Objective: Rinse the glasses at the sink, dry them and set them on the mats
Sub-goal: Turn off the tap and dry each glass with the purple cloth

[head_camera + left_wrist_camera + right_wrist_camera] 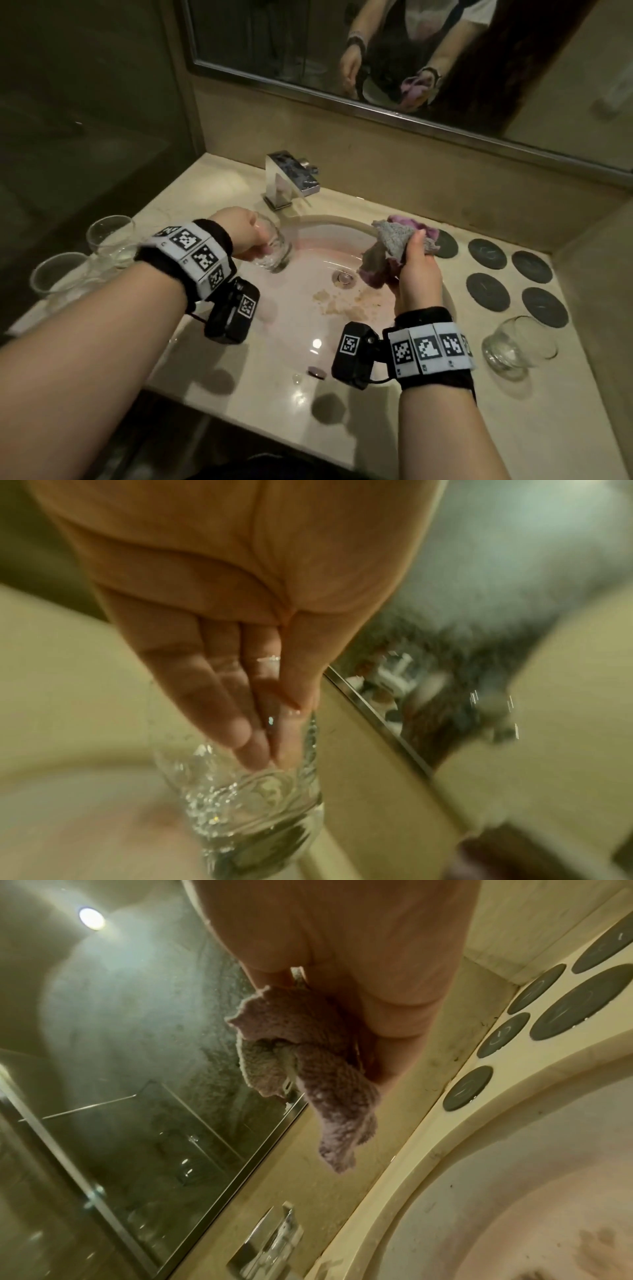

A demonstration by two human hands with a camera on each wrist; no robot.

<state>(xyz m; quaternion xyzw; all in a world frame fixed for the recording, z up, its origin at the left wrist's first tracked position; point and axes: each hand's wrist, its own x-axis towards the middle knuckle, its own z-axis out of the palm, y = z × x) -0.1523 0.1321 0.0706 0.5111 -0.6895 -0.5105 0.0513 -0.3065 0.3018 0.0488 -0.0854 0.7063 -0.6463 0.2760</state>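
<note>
Over the left side of the pink sink basin (308, 329), my left hand (248, 236) grips a clear glass (277, 251), which is tilted. The left wrist view shows wet fingers (236, 723) and thumb wrapped along the glass (250, 804), with droplets inside it. My right hand (416, 270) holds a bunched pink-and-grey cloth (394, 241) over the basin's right side, apart from the glass. The cloth (308, 1056) hangs from that hand in the right wrist view. Several dark round mats (487, 254) lie bare on the counter to the right, also seen as mats (578, 1007).
Two more glasses (109, 240) (58, 277) stand on the counter to the left. Another glass (519, 342) sits at the front right, beside the mats. A chrome tap (291, 178) stands behind the basin, the drain (344, 277) is mid-basin, and a mirror (411, 51) hangs behind.
</note>
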